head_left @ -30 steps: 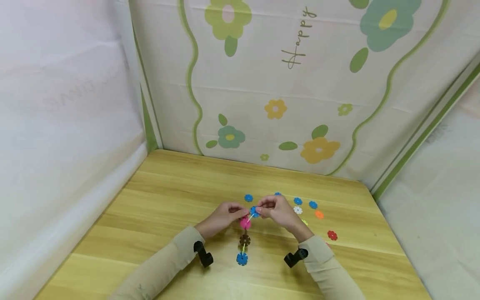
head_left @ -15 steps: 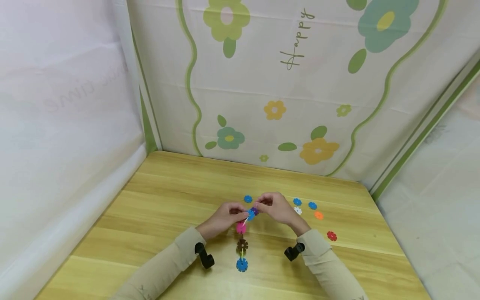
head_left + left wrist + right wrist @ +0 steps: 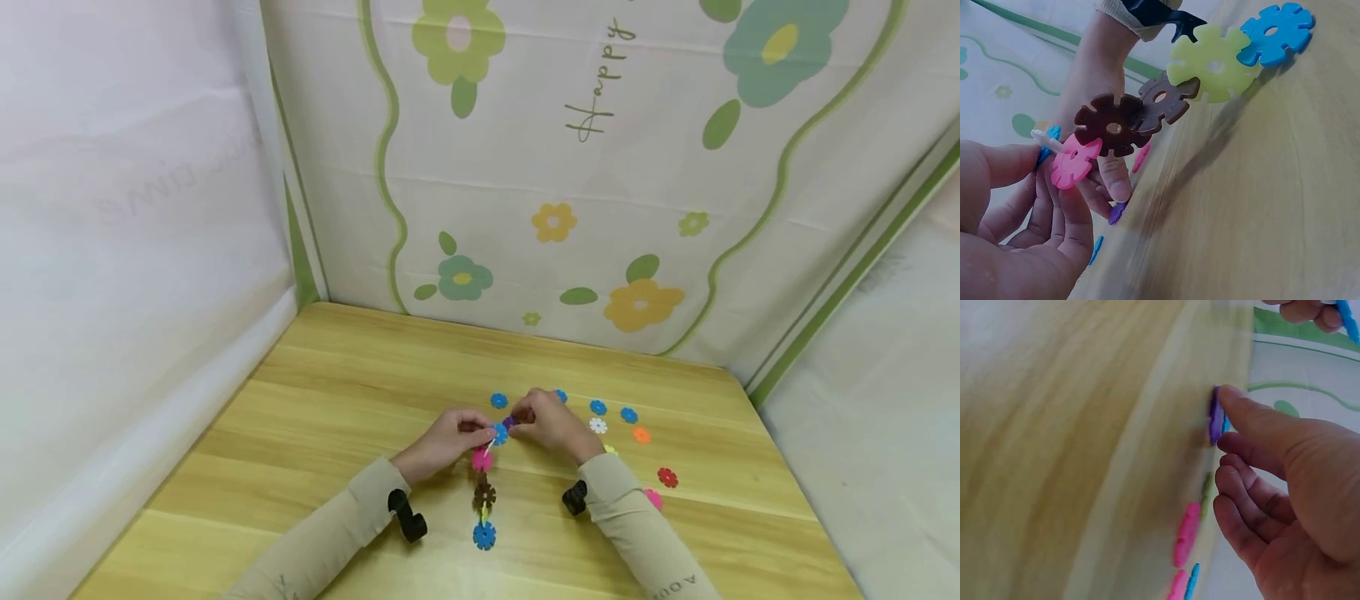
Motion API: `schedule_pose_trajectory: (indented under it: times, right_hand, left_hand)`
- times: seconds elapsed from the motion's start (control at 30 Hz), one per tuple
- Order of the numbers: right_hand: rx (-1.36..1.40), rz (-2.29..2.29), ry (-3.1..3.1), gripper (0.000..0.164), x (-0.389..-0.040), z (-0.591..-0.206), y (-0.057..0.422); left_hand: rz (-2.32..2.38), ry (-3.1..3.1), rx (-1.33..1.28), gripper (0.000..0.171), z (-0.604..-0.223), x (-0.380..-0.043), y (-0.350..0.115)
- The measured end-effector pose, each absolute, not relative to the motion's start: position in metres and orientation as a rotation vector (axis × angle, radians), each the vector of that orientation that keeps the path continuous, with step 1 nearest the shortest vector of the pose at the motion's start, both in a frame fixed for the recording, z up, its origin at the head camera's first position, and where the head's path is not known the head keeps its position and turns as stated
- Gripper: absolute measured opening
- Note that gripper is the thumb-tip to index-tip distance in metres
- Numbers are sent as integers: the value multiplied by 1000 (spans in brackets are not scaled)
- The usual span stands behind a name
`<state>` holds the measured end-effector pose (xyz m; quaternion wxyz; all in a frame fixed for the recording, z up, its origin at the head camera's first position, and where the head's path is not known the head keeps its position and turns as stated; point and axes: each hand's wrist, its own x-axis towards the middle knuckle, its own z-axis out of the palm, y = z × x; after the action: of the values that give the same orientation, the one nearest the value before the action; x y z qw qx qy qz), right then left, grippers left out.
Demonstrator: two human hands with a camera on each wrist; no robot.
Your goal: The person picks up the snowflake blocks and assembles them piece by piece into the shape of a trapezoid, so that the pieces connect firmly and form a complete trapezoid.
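Observation:
My left hand (image 3: 448, 440) pinches a blue flower-shaped notched disc (image 3: 499, 433) at the upper end of a chain of interlocking discs. Down the chain come a white disc (image 3: 1047, 140), a pink disc (image 3: 1075, 162), two brown discs (image 3: 1110, 125), a yellow-green disc (image 3: 1213, 62) and another blue disc (image 3: 1275, 34). In the left wrist view the chain stands out over the table. My right hand (image 3: 551, 423) has thumb and index fingertips at opposite edges of a purple disc (image 3: 1215, 417), which is close to the tabletop.
Loose discs lie around the right hand on the wooden table (image 3: 360, 358): several blue ones (image 3: 597, 407), a white (image 3: 597, 426), an orange (image 3: 642, 435), a red (image 3: 667, 477) and a pink one (image 3: 653, 498). Printed cloth walls surround the table.
My right hand has let go of the chain's upper blue disc, which my left hand now pinches. The right hand has gone to the purple disc. The chain shifted slightly left and down.

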<state>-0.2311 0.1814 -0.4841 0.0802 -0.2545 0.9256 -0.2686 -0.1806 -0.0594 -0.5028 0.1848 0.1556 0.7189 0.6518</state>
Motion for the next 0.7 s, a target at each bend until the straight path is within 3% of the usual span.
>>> schedule_pose_trajectory:
  times: [0.27,0.7]
  right_hand:
    - [-652,-1006,2709,7,-233,-488,185]
    - [-712,-1371,2465,5,-228,-474,199]
  left_hand:
    - [1819,2029,454,21,-504,-180,-59]
    - [1822,2023,445,23,-501,-178,-59]
